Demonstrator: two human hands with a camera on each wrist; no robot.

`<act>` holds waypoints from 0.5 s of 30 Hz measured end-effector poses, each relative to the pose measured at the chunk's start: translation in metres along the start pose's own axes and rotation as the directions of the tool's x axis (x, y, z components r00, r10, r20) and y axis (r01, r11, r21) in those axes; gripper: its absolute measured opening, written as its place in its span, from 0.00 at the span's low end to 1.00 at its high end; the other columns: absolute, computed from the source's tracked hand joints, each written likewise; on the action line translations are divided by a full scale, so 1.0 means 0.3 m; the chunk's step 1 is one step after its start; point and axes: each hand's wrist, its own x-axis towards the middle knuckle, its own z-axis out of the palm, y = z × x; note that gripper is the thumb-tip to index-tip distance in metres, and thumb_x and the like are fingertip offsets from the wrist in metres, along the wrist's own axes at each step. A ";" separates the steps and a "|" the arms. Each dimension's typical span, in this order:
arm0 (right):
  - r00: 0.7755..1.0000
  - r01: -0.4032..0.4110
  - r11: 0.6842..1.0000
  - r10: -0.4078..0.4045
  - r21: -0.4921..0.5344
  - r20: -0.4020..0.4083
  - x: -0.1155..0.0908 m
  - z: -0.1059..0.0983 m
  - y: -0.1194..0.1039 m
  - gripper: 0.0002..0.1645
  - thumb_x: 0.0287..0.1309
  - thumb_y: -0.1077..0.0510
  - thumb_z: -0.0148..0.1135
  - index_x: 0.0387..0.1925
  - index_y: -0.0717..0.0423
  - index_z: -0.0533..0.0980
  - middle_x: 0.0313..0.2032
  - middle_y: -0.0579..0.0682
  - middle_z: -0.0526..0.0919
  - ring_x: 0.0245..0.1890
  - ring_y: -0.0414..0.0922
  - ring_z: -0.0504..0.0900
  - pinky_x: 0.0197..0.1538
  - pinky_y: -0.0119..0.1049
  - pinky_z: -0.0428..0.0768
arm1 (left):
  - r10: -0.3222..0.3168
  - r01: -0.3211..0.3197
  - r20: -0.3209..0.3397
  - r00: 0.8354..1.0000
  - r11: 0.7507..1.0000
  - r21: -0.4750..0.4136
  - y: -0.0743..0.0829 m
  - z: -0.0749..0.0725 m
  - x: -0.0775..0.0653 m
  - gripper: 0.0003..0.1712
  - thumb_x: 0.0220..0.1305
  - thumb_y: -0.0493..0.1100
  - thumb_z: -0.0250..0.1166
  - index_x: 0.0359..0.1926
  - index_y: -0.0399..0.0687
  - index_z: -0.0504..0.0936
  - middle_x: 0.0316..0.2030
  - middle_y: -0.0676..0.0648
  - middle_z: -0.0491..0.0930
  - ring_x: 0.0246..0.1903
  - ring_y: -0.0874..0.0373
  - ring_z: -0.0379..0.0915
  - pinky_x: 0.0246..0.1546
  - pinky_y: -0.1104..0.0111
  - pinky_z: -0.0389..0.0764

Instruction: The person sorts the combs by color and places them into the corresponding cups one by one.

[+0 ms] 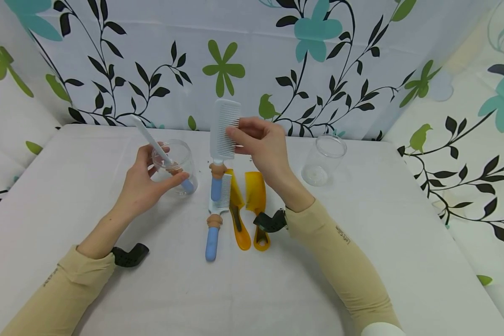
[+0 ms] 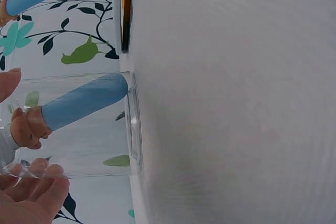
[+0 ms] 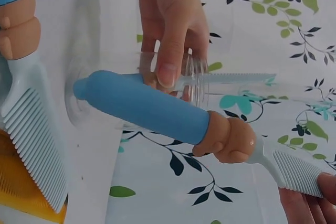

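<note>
My left hand [image 1: 140, 186] grips a clear jar [image 1: 188, 161] round its sides, at the left of the table in the head view. Inside the jar leans a pale comb [image 1: 144, 131], its blue handle at the bottom and its toothed end above the rim. With thumb and fingers, my right hand [image 1: 266, 144] pinches a second pale comb [image 1: 219, 126] by its teeth. That comb is upright, blue handle [image 3: 149, 109] down, with a brown figure-shaped collar between handle and teeth. A third such comb [image 1: 212, 240] lies on the table below it.
Beside the lying blue-handled comb are two yellow combs [image 1: 256, 189], handles toward me. Another clear jar [image 1: 324, 163] stands at the back right of the white table [image 1: 159, 289]. A leaf-patterned cloth [image 1: 243, 28] hangs behind the table.
</note>
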 end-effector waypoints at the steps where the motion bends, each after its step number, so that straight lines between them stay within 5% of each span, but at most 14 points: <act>1: 1.000 0.005 1.000 -0.005 0.002 -0.004 0.002 0.002 -0.002 0.15 0.63 0.61 0.67 0.49 0.65 0.81 0.45 0.58 0.86 0.43 0.50 0.88 0.45 0.41 0.89 | 0.000 0.000 0.000 1.000 1.000 0.000 0.001 0.000 0.000 0.49 0.61 0.49 0.73 0.72 0.41 0.53 0.71 0.38 0.64 0.71 0.40 0.59 0.71 0.42 0.61; 15: 0.992 0.120 0.991 -0.118 0.053 -0.047 0.023 0.040 -0.046 0.16 0.63 0.63 0.67 0.50 0.67 0.80 0.45 0.60 0.86 0.43 0.50 0.88 0.45 0.42 0.89 | 0.012 -0.012 -0.002 1.000 1.000 -0.006 0.003 0.000 -0.002 0.49 0.61 0.48 0.73 0.72 0.40 0.53 0.70 0.38 0.64 0.71 0.39 0.59 0.71 0.41 0.61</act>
